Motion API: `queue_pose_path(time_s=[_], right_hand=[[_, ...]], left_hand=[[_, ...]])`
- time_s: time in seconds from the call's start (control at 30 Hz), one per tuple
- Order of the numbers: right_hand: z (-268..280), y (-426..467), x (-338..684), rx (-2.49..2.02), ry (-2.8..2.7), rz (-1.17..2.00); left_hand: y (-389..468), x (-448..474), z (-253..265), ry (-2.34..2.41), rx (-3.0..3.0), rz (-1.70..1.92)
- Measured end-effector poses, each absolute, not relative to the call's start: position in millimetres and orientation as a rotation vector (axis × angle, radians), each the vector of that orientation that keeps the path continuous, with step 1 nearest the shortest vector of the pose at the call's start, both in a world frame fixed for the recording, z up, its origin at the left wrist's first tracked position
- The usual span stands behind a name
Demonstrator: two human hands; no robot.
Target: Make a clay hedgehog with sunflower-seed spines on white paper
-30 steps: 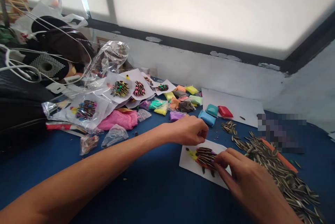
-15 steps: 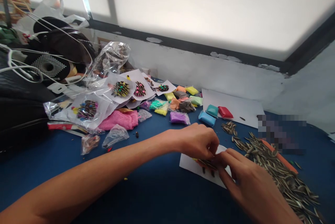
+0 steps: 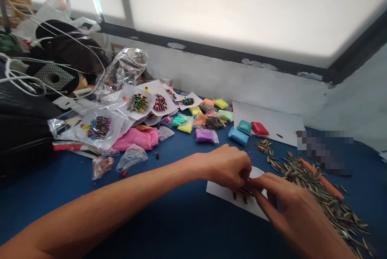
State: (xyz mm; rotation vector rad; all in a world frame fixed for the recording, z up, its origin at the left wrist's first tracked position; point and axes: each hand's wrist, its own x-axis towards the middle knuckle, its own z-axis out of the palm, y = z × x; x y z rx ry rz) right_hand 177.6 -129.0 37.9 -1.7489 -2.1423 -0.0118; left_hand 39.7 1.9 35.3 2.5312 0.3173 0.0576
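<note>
- Card (image 3: 216, 189): at 5 o'clock in the view, flat on the blue table (image 3: 181, 226); a seed figure (image 3: 245, 199) on it is mostly covered by the hands. Directions below run from the card.
- Left hand (image 3: 228, 165): fingers curled over the figure, tips hidden; I cannot tell what they pinch.
- Right hand (image 3: 288, 200): thumb and forefinger close together at the figure's right end; whether anything sits between them, I cannot tell.
- Clear bag (image 3: 56, 126), 10 o'clock: another seed figure on paper inside.
- Small bag (image 3: 102, 167), 9 o'clock: a brownish-pink lump inside.
- Clay packets: purple (image 3: 206, 136) at 11, blue (image 3: 238, 136) at 12, teal (image 3: 244, 127) and red (image 3: 259, 128) toward 1.
- Seeds (image 3: 320, 194): loose at 3.
- Dotted disc (image 3: 57, 81), 10 o'clock, far off: white lettering, too small to read.
</note>
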Motion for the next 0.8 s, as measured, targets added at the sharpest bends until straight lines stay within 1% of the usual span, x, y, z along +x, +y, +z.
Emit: queue_pose_path(time_s=[0.3,0.5,0.63,0.8], right_hand=[[41.8,-129.4,181.0,-1.794,-2.042,0.065],[34.7,-130.7,186.6,-1.864,-1.947,0.047],[31.0,-130.0,184.6,-1.922,-1.912,0.119],[33.4,-127.5,178.5,-1.817,-1.95,0.091]], left_hand=[[4.1,35.8,46.8,0.326,2.569,0.065],[8.2,31.8,52.7,0.382,2.46,0.178],[9.6,31.9,50.4,0.405,2.395,0.255],[8.7,31.4,53.6,0.386,2.358,0.281]])
